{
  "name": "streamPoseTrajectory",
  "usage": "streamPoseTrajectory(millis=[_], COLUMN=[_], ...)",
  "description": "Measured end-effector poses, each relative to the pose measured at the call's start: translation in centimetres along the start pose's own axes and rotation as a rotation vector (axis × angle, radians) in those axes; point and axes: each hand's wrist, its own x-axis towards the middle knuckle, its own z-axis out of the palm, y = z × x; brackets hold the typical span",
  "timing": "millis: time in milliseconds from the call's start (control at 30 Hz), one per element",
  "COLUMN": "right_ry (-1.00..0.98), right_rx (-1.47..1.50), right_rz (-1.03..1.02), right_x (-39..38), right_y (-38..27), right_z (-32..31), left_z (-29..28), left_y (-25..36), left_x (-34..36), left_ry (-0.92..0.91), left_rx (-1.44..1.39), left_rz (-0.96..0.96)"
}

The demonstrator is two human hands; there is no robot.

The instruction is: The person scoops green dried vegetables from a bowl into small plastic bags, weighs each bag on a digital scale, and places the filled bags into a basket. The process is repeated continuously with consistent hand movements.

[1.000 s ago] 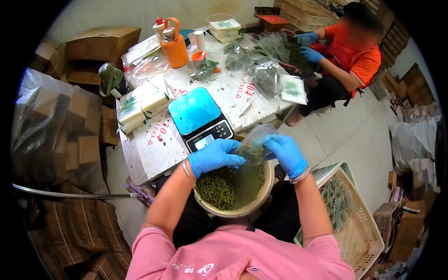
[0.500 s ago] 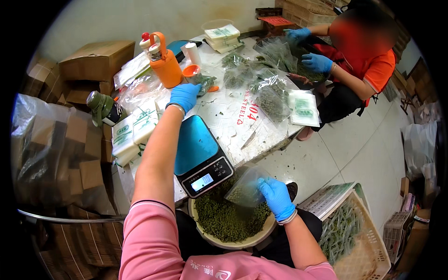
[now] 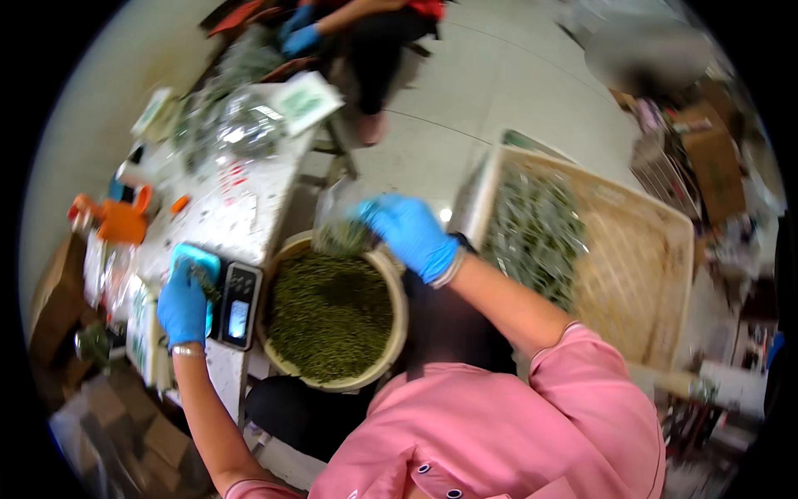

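Above the kitchen scale (image 3: 238,320) with its blue pan, my left hand (image 3: 182,309) is closed on a small clear bag of green bits (image 3: 204,280). Motion blurs its outline. My right hand (image 3: 411,239) pinches a clear plastic bag (image 3: 342,239), with green pieces in its lower part. That bag hangs over the far rim of a round cream tub (image 3: 400,320). Loose small green peppercorn-like pieces (image 3: 328,337) fill the tub, which stands between my legs beside the table.
Filled clear bags (image 3: 534,229) lie in a large cream crate (image 3: 636,249) at right. More bags (image 3: 245,125) and an orange bottle (image 3: 123,223) are on the white table (image 3: 249,212). A co-worker's gloved hands (image 3: 301,37) show at the far edge. Boxes (image 3: 137,432) sit lower left.
My left hand has come back from the far side of the table to the scale with the small bag. My right hand has raised its bag beyond the tub. The view has turned right.
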Motion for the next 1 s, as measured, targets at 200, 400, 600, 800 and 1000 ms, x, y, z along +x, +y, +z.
streamPoseTrajectory(millis=[200,400,600,800,1000], right_ry=[0.76,0.775,0.35,0.584,-0.222], right_rx=[-0.432,-0.964,-0.925,-1.419,-0.581], right_rz=[0.096,0.53,0.473,-0.084,-0.419], right_x=[-8.9,-17.0,-14.8,-8.8,-8.7], right_y=[6.3,23.2,24.1,11.1,-1.3], right_z=[-26.6,-38.0,-32.2,-24.4,1.7], left_z=[0.3,-1.5,-1.5,-6.1,-0.6], left_y=[0.7,0.9,-3.1,-4.4,-7.4], left_x=[-1.8,-3.6,-6.1,-5.2,-6.5], left_ry=[0.063,0.108,0.118,0.24,0.199], left_rx=[-0.136,-0.347,-0.397,-0.385,-0.39], left_rz=[-0.038,-0.037,-0.171,-0.28,-0.073])
